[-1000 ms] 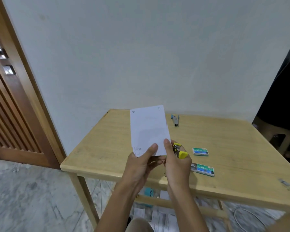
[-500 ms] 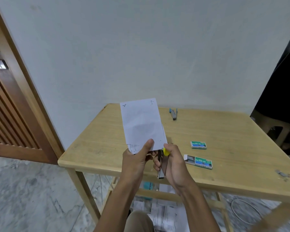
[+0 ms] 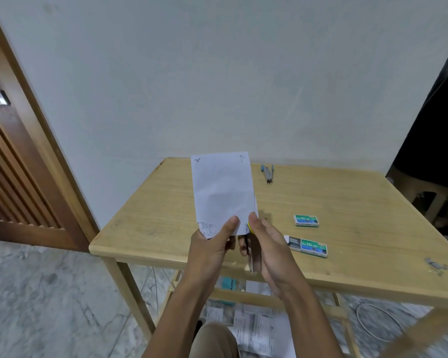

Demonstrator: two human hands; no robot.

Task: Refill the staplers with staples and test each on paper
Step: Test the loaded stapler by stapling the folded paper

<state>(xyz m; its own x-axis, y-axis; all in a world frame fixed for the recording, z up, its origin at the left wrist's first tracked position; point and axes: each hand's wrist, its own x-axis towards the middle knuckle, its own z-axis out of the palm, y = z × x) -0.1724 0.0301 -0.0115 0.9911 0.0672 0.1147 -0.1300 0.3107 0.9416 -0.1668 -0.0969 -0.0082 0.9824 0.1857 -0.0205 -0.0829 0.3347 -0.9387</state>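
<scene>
A: Okay, quick, hands?

B: Left hand point(image 3: 212, 244) pinches the paper point(image 3: 223, 192) at its bottom edge, thumb on the front. The sheet is held upright above the near edge of the surface point(image 3: 360, 208). Right hand point(image 3: 269, 246) has its grip wrapped round the yellow stapler point(image 3: 252, 254), whose yellow tip is at the sheet's lower right corner. Can't tell if it bites the paper.

A: Text?

B: Both green boxes read "No.10-1M". The closed staple box point(image 3: 306, 220) lies right of the hands. The open staple box point(image 3: 309, 247) is nearer, with its tray slid out leftward. The paper has tiny scribbles in both top corners, unreadable, and a line sketch at lower left.

A: Rest?

B: Blue stapler point(image 3: 268, 173) lies at the far edge by the wall. Loose staple strip point(image 3: 436, 266) sits near the right front edge. Printed sheets point(image 3: 259, 329) lie on the floor underneath.
</scene>
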